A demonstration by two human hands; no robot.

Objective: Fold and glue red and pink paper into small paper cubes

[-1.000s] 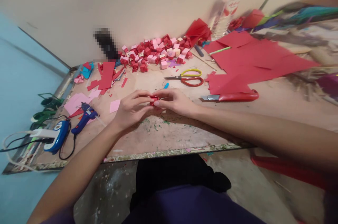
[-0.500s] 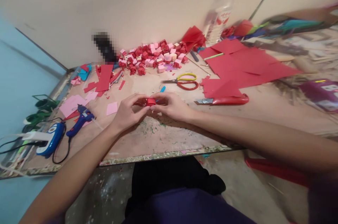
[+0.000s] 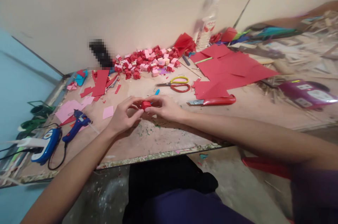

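Both of my hands meet over the middle of the worktable point(image 3: 169, 136) and pinch a small red paper cube point(image 3: 145, 104) between their fingertips. My left hand point(image 3: 124, 115) grips the cube from the left with curled fingers. From the right, my right hand point(image 3: 164, 108) holds it with thumb and forefinger. A pile of finished red and pink paper cubes point(image 3: 146, 62) lies at the back of the table near the wall.
Scissors point(image 3: 176, 84) with yellow and red handles and a red utility knife point(image 3: 213, 101) lie beyond my right hand. Red paper sheets point(image 3: 229, 67) spread at the right. A blue glue gun point(image 3: 76, 125) and a power strip point(image 3: 43, 143) sit at the left. A clear bottle point(image 3: 206, 27) stands by the wall.
My hands stay together on the red cube, turning it slightly between the fingertips. The view has swung to the right, so everything sits further left in the frame.
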